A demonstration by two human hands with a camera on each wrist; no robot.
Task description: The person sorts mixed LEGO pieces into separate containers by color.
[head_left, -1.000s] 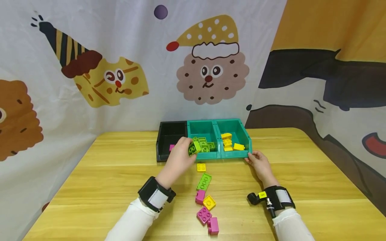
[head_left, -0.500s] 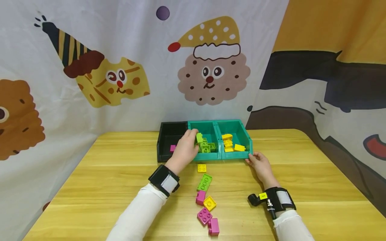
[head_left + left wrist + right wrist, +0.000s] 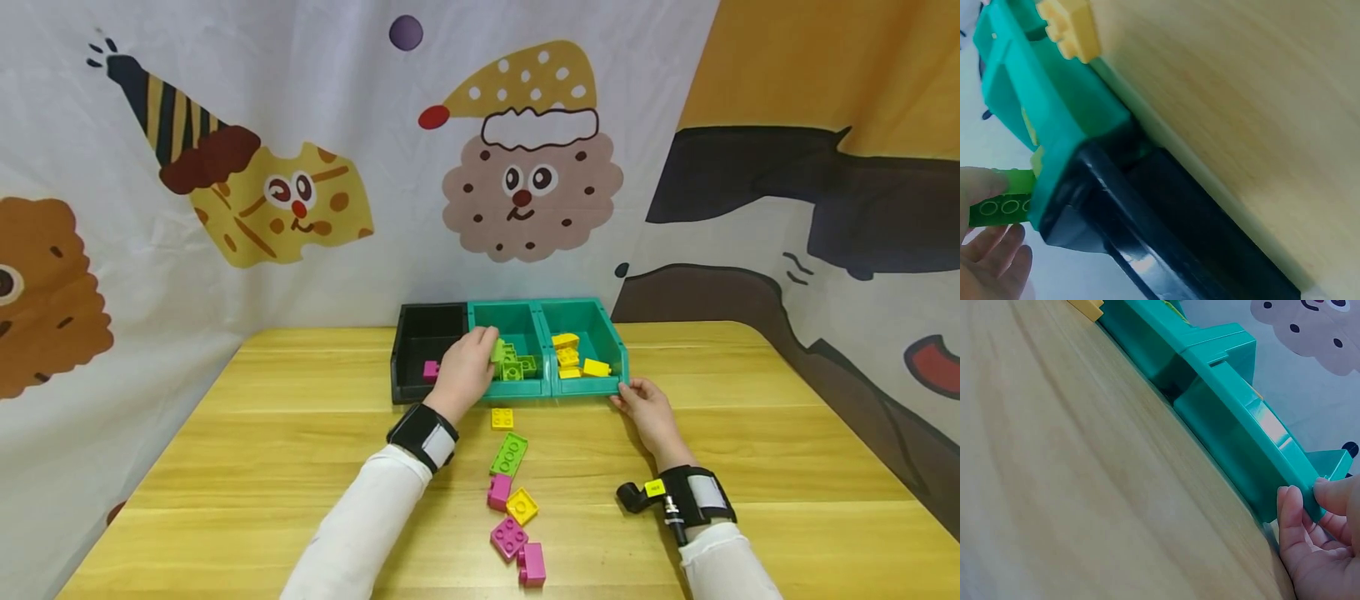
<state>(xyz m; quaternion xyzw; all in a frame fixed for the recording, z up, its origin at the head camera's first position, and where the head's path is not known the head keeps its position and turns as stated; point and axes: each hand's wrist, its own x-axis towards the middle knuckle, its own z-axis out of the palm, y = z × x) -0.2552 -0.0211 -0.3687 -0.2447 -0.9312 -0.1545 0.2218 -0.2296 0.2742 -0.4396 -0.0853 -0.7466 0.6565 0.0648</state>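
Observation:
My left hand (image 3: 467, 372) reaches over the front of the middle teal bin (image 3: 504, 312). Its thumb and fingers pinch a green toy brick (image 3: 999, 209), hollow underside showing in the left wrist view. In the head view the hand hides much of that brick, which is close beside several green bricks (image 3: 517, 368) in the bin. My right hand (image 3: 649, 418) pinches the front right corner of the right teal bin (image 3: 1254, 450), thumb on one side and fingers on the other. Several yellow bricks (image 3: 596, 367) lie in that bin.
A black bin (image 3: 405, 354) joins the row's left end, with a pink brick (image 3: 431, 371) inside. On the table in front lie a yellow brick (image 3: 502, 418), a long green brick (image 3: 509, 454), another yellow brick (image 3: 522, 506) and several pink ones (image 3: 509, 538). A printed cloth (image 3: 315, 292) hangs behind.
My left hand has moved right and, lately, slightly down with the green brick, from the bin's front left to beside the other green bricks. The right hand keeps its hold on the corner.

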